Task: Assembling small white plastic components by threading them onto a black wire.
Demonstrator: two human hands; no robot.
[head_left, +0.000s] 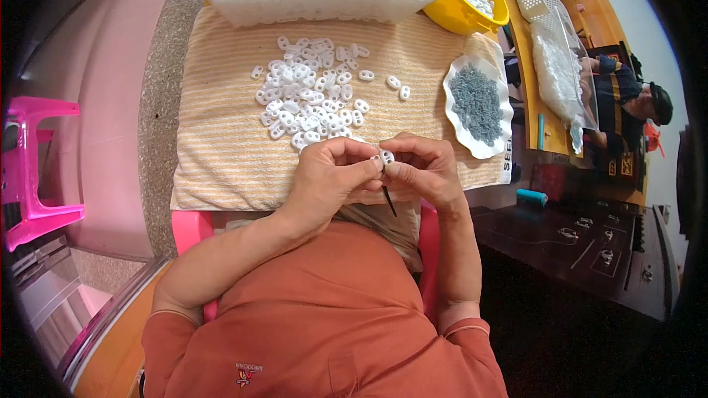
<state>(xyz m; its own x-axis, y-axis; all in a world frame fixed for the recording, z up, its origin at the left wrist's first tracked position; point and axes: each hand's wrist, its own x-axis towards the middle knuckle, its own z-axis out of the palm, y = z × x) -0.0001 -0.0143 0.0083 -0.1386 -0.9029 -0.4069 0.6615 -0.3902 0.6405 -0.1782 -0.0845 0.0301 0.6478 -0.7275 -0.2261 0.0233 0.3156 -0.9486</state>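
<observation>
You have a small white plastic piece [387,156] between your hands, just over the near edge of the striped cloth [221,118], right of that edge's middle. It is a rounded oblong, with two dark openings showing on the side that faces up. Your right hand [431,173] grips it between thumb and index finger at its right side. The thumb and index finger of your left hand [328,177] come together at its left side; whether they are clamped on anything cannot be told. A thin black rod [390,203] points down below your fingertips, and its upper end is hidden.

Beyond your left hand, a loose pile of white two-holed pieces [310,92] spreads over the middle of the cloth, with a few lying apart to its right. Near the cloth's right edge, you have a white wavy-rimmed dish [483,152] heaped with small grey-blue pieces [476,103]. Along the far edge stands a clear plastic bin [324,13], well filled with white pieces. At the far right corner, touching or just beside the bin, a yellow basin [461,23] holds more whitish pieces.
</observation>
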